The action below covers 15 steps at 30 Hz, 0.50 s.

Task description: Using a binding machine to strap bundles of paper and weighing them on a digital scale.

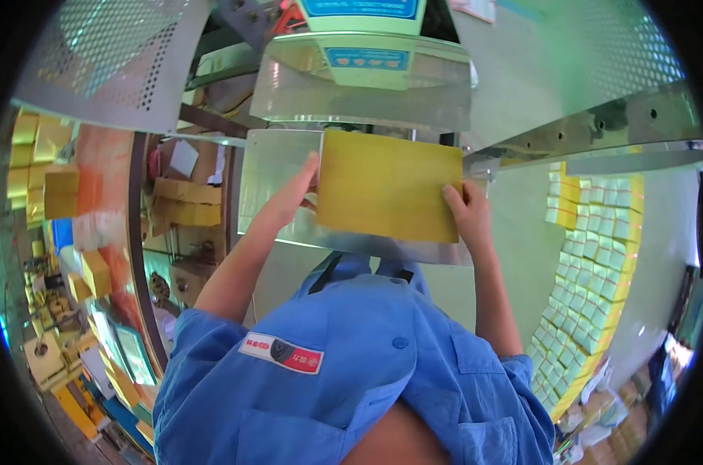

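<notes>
Blue short-sleeved shirt [359, 341] with a tricolour patch [281, 353]

The shirt fills the bottom centre of the frame, its collar open at the lower edge. The oblong patch, left of centre, is white, dark grey and red, with small lettering. A round dark-blue button [400, 342] sits right of it; a stitched pocket [487, 442] shows lower right. Left hand [301, 190] and right hand [469, 209] are bare.

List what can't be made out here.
In the head view:
Underside of the yellow sheet: faces away from the camera.
Part of the metal plate: covered by the sheet.
Top of the pale machine: cut off by the upper edge.
Some fingers of the right hand: hidden by hand and sheet.
</notes>
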Tool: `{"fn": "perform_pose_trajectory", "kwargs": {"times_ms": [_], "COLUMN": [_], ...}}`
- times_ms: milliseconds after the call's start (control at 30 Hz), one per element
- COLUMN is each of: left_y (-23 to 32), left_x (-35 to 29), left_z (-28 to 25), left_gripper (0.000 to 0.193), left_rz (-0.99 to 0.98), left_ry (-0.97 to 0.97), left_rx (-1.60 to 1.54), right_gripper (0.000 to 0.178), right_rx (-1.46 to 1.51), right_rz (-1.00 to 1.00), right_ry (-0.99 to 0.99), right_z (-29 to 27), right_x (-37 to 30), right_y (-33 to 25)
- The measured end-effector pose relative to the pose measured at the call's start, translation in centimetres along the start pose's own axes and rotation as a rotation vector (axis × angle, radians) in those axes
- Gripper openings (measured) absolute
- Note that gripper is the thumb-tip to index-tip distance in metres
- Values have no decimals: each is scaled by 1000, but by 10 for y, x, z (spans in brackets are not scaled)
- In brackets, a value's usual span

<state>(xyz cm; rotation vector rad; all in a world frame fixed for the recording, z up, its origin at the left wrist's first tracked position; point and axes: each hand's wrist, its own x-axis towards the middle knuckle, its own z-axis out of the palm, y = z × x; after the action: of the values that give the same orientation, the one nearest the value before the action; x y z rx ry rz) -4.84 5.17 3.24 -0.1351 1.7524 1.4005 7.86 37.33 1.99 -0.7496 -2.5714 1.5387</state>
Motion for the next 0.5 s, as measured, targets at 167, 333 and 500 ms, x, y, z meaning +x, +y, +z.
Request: {"fn": "perform_pose_trajectory", "kwargs": {"times_ms": [167,333,500], "left_y": [-10,-20,-18], "left_x": [8,5,17], "left_z": [5,6,0], "left_gripper": [82,85,85], "left_rz": [43,31,13], "left_ry": [70,201,225], "left_rx": [65,95,19], "right_gripper": [31,27,28], "right_rx": [115,495,585], "right_rz": [19,107,12], "right_ry": [-60,0,50], "right_z": [-4,0,20], "right_x": [1,-10,-6], "right_y": [6,9,26]}}
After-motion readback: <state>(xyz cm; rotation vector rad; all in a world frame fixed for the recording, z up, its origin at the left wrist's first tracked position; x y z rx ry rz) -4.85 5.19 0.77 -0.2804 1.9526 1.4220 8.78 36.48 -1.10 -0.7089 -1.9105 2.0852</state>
